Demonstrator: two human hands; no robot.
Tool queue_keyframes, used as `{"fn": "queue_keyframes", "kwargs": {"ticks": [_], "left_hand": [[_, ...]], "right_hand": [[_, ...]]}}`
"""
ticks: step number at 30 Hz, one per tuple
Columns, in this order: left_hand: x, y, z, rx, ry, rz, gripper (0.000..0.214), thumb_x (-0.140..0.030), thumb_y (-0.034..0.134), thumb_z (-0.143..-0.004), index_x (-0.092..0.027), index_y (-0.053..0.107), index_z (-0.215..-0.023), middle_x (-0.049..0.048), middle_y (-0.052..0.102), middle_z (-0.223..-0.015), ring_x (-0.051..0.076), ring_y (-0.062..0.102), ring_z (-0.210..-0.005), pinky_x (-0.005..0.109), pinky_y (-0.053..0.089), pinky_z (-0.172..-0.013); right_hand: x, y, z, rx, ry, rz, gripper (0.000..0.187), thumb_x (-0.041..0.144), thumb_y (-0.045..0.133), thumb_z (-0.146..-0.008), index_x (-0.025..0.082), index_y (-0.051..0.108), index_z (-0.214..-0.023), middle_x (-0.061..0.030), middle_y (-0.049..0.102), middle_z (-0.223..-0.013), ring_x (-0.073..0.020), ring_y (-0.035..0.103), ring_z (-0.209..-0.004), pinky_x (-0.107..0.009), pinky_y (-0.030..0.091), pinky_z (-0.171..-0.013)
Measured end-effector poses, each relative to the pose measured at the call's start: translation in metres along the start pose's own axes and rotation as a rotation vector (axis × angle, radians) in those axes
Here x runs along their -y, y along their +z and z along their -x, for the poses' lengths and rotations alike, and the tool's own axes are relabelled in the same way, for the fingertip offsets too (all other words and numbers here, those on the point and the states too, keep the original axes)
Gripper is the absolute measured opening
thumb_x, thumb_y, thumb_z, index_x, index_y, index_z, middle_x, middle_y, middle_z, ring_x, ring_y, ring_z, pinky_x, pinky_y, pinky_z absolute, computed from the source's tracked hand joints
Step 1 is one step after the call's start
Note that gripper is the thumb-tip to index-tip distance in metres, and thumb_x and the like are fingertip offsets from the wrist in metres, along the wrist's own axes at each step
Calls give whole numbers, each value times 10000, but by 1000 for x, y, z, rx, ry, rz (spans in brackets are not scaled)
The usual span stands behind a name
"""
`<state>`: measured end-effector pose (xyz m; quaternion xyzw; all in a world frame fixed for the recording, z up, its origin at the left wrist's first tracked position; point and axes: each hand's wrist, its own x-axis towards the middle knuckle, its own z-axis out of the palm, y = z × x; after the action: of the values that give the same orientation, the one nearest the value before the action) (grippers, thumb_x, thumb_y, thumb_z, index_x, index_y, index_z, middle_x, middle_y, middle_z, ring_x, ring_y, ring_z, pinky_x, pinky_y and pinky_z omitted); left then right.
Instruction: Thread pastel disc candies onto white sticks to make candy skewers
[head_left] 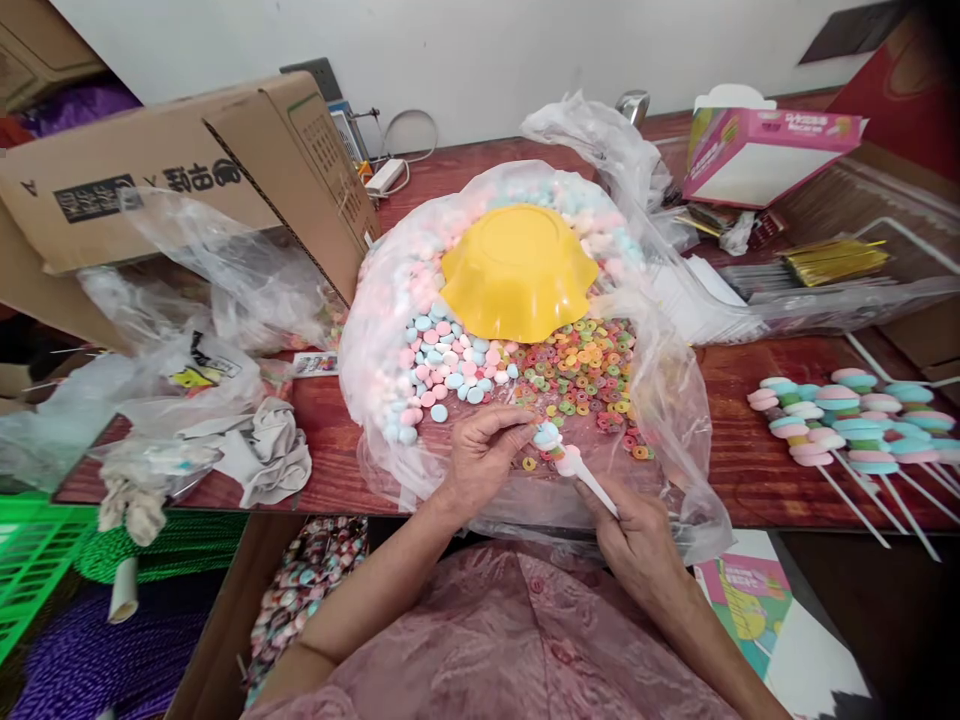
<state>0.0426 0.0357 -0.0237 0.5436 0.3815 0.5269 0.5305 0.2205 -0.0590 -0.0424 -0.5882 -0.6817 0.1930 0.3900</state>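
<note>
My left hand (480, 450) pinches a pale blue candy piece (547, 434) at the tip of a white stick (596, 487). My right hand (637, 540) is closed around the lower end of that stick, which carries a pink and a green piece below the blue one. Both hands hover over a clear plastic bag (679, 400) spread on the red-brown table (750, 480). Inside lie pink and blue round candies (446, 365), colourful ring candies (585, 370), and an upturned yellow bowl (517, 270).
Several finished candy skewers (847, 425) lie at the right. A cardboard box (195, 170) and crumpled plastic bags (187, 330) crowd the left. A pink-and-white box (765, 150) and gold strips (832, 262) sit at the back right. A green crate (34, 560) stands low left.
</note>
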Motion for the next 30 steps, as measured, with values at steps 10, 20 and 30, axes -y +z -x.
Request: {"fn": "queue_keyframes", "kwargs": {"ticks": [10,20,30], "left_hand": [[11,-18,0,176,118,-437,93,-169,682,-816,-177,765,-857,53,742,-811,168,672,-773,310,537,-758],[7,-28,-4,280,121,-724,87,-168,657,-841,-168,736,-806,37,659,-743,162,605,-726,289,471,-705],[10,-13,11,512,123,-1243,216,-155,515,-911,-175,726,-954,102,631,-933,239,580,-911,356,473,-799]], "right_hand": [[-40,-23,13,-207,186,47,236,343,591,-919,194,761,-988,13,617,-633,-147,536,-522,-253,434,-516],[-44,-24,16,-208,184,40,233,341,573,-932,197,750,-888,-15,662,-773,-159,583,-667,-262,462,-634],[-53,-23,21,-208,280,-115,267,409,599,-911,197,758,-945,-5,589,-696,-153,526,-626,-262,436,-586]]}}
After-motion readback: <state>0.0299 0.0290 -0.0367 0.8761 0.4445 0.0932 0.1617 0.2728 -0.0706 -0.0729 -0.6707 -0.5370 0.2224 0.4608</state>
